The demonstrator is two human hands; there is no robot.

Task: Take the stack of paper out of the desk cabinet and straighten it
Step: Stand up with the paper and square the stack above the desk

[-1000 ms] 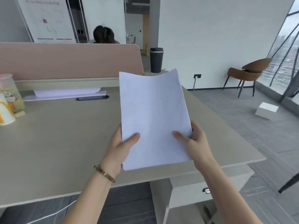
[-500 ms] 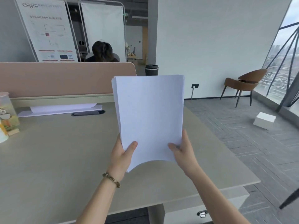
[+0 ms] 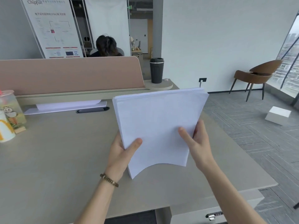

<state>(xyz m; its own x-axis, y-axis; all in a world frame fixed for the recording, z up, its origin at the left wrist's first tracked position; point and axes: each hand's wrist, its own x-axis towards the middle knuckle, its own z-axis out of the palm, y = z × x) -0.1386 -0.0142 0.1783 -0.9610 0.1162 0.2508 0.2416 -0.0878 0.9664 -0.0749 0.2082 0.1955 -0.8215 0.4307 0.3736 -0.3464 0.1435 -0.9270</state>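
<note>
A stack of white paper (image 3: 157, 123) stands nearly upright over the beige desk (image 3: 56, 159), its lower left corner close to the desktop. Its bottom edge bows upward in the middle and the sheets fan slightly at the top. My left hand (image 3: 122, 152) grips the lower left side, thumb on the front sheet. On the lower right side my right hand (image 3: 196, 143) holds it the same way. The desk cabinet (image 3: 213, 212) shows under the desk's right end, with a metal lock on its front.
A pink divider (image 3: 69, 75) runs along the desk's back. Drink cups (image 3: 9, 115) stand at the far left, a dark tumbler (image 3: 156, 70) at the back right. A person sits behind the divider. A brown chair (image 3: 257, 75) and white box (image 3: 278, 115) are on the floor.
The stack was lifted from a low tilt to nearly upright, then lowered toward the desk. Its bottom edge now bows and both hands grip a little higher on the sides.
</note>
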